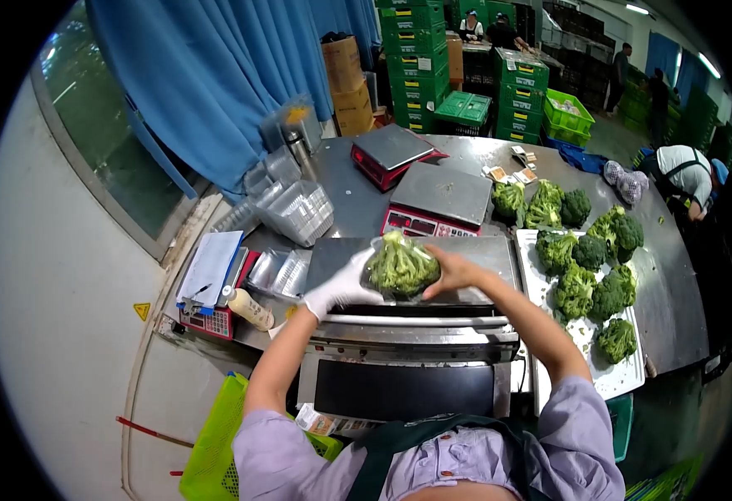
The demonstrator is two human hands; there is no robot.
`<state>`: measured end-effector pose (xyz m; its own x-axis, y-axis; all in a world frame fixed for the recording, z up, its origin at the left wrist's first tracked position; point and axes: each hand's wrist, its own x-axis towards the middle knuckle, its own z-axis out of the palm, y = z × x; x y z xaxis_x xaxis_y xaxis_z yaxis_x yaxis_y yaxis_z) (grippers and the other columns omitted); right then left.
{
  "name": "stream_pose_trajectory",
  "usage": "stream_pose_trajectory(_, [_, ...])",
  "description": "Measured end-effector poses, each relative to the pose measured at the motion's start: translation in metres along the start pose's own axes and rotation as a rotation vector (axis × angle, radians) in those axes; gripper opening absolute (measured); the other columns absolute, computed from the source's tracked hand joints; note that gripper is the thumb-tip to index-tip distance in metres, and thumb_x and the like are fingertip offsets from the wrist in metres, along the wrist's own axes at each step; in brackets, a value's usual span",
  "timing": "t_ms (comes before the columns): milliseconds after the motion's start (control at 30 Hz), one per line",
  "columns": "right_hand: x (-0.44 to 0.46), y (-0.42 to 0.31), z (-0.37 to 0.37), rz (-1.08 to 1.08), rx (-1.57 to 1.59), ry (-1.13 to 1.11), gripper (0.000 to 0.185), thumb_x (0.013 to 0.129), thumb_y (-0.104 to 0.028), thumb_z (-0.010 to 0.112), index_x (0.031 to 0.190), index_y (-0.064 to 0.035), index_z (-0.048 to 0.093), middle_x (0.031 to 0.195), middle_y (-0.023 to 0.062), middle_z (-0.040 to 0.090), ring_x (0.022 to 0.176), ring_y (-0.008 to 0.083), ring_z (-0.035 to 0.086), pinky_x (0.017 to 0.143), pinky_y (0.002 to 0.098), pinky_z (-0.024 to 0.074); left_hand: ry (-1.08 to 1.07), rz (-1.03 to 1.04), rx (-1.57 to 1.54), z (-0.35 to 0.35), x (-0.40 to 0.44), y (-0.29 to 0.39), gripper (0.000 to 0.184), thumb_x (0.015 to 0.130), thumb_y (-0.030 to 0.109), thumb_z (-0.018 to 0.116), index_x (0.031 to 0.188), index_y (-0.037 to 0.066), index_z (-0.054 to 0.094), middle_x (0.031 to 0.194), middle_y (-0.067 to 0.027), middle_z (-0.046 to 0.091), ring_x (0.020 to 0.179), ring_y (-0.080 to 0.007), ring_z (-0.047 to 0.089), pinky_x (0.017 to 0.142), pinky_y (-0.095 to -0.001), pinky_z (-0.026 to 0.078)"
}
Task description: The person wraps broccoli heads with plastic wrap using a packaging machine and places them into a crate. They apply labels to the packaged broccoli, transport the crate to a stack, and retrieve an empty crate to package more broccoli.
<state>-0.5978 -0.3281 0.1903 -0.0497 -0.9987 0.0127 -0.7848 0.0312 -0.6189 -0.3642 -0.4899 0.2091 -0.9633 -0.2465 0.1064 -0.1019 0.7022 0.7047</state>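
Note:
Between my two hands is a head of broccoli (401, 269), with clear plastic, perhaps a tray, showing around it. My left hand (345, 288), in a white glove, grips its left side. On the opposite side my bare right hand (456, 272) is closed around the edge. The broccoli is held above the metal top of a wrapping machine (332, 260), whose front has a dark panel (403, 389). Some of the fingertips are hidden by the broccoli. Off to the right, several broccoli heads (574, 290) lie on a white tray (581, 380).
Two scales with red bases (449, 196) (392, 150) stand behind the machine. To the left are stacked clear plastic trays (297, 213), a bottle (249, 309) and a clipboard (210, 267). Green crates (416, 67) rise at the back. A person (687, 171) bends at the right.

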Motion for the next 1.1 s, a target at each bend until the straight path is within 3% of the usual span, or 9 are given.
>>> stream_pose_trajectory(267, [-0.007, -0.004, 0.007, -0.069, 0.182, 0.297, 0.085, 0.055, -0.051, 0.08, 0.117, 0.0007, 0.052, 0.096, 0.0204, 0.064, 0.09, 0.0306, 0.063, 0.079, 0.0377, 0.0494, 0.396, -0.112, -0.19, 0.035, 0.005, -0.011, 0.089, 0.056, 0.027, 0.083, 0.13, 0.006, 0.039, 0.114, -0.0146, 0.057, 0.106, -0.0202, 0.055, 0.091, -0.0311, 0.043])
stream_pose_trajectory(500, [-0.103, -0.069, 0.014, -0.082, 0.171, 0.181, 0.07, 0.062, -0.053, 0.076, 0.1, 0.0032, 0.062, 0.069, 0.0191, 0.064, 0.058, 0.0256, 0.064, 0.061, 0.0351, 0.0514, 0.199, -0.159, -0.41, 0.049, -0.082, 0.074, 0.066, 0.066, 0.021, 0.08, 0.119, -0.002, 0.049, 0.104, -0.0114, 0.061, 0.096, -0.0144, 0.058, 0.083, -0.0277, 0.047])
stream_pose_trajectory(567, [-0.138, -0.088, 0.024, -0.016, 0.394, 0.072, 0.075, 0.065, -0.058, 0.072, 0.109, 0.0024, 0.06, 0.07, 0.0122, 0.066, 0.062, 0.0198, 0.065, 0.064, 0.0302, 0.052, -0.011, -0.391, -0.593, 0.058, -0.115, 0.102, 0.055, 0.074, 0.021, 0.074, 0.118, -0.002, 0.05, 0.099, -0.0095, 0.061, 0.086, -0.0113, 0.059, 0.07, -0.0238, 0.049])
stream_pose_trajectory(667, [-0.17, -0.09, 0.052, 0.41, 0.648, -0.39, 0.072, 0.07, -0.061, 0.066, 0.109, -0.0009, 0.062, 0.085, 0.0165, 0.066, 0.068, 0.0224, 0.065, 0.072, 0.0298, 0.0509, -0.377, -0.818, -1.011, 0.098, -0.172, 0.074, 0.05, 0.085, 0.038, 0.061, 0.119, 0.004, 0.05, 0.092, -0.0067, 0.06, 0.062, -0.0085, 0.056, 0.05, -0.0195, 0.045])
stream_pose_trajectory(767, [-0.174, -0.08, 0.087, 0.79, 1.213, -0.669, 0.061, 0.081, -0.054, 0.056, 0.113, -0.0015, 0.057, 0.083, 0.0155, 0.066, 0.059, 0.0205, 0.065, 0.057, 0.0277, 0.0553, -0.568, -1.025, -1.329, 0.107, -0.174, 0.089, 0.055, 0.091, 0.049, 0.042, 0.133, 0.013, 0.037, 0.102, -0.0082, 0.058, 0.064, -0.0104, 0.056, 0.047, -0.0157, 0.04])
stream_pose_trajectory(800, [-0.171, -0.065, 0.104, 0.841, 1.459, -0.829, 0.057, 0.086, -0.051, 0.052, 0.113, -0.0014, 0.056, 0.082, 0.0153, 0.065, 0.057, 0.0191, 0.065, 0.051, 0.0267, 0.0564, -0.41, -0.872, -1.103, 0.107, -0.169, 0.113, 0.065, 0.087, 0.064, 0.031, 0.127, 0.014, 0.045, 0.088, -0.0067, 0.059, 0.054, -0.0109, 0.053, 0.042, -0.017, 0.038])
stream_pose_trajectory(900, [-0.166, -0.065, 0.108, 0.909, 1.571, -0.81, 0.056, 0.089, -0.053, 0.044, 0.11, -0.0018, 0.055, 0.081, 0.0133, 0.065, 0.054, 0.0167, 0.064, 0.044, 0.0236, 0.0559, -0.674, -1.124, -1.078, 0.124, -0.163, 0.068, 0.088, 0.075, 0.082, 0.019, 0.112, 0.011, 0.056, 0.063, -0.0067, 0.053, 0.05, -0.0127, 0.049, 0.043, -0.0193, 0.038])
stream_pose_trajectory(933, [-0.172, -0.068, 0.105, 0.921, 1.524, -0.786, 0.059, 0.088, -0.055, 0.044, 0.11, -0.0017, 0.055, 0.083, 0.0135, 0.065, 0.057, 0.0172, 0.064, 0.046, 0.0245, 0.0561, -0.706, -1.021, -1.12, 0.117, -0.164, 0.069, 0.082, 0.077, 0.079, 0.027, 0.108, 0.009, 0.057, 0.079, -0.0071, 0.062, 0.059, -0.0089, 0.055, 0.048, -0.0183, 0.043])
stream_pose_trajectory(1100, [-0.235, -0.057, 0.101, 0.851, 1.299, -0.37, 0.059, 0.085, -0.059, 0.046, 0.1, -0.0027, 0.056, 0.085, 0.0092, 0.063, 0.072, 0.0156, 0.062, 0.06, 0.0268, 0.052, -0.402, -1.006, -0.995, 0.112, -0.202, 0.092, 0.084, 0.082, 0.075, 0.021, 0.117, 0.005, 0.053, 0.088, -0.0056, 0.064, 0.057, -0.0082, 0.053, 0.047, -0.0171, 0.041])
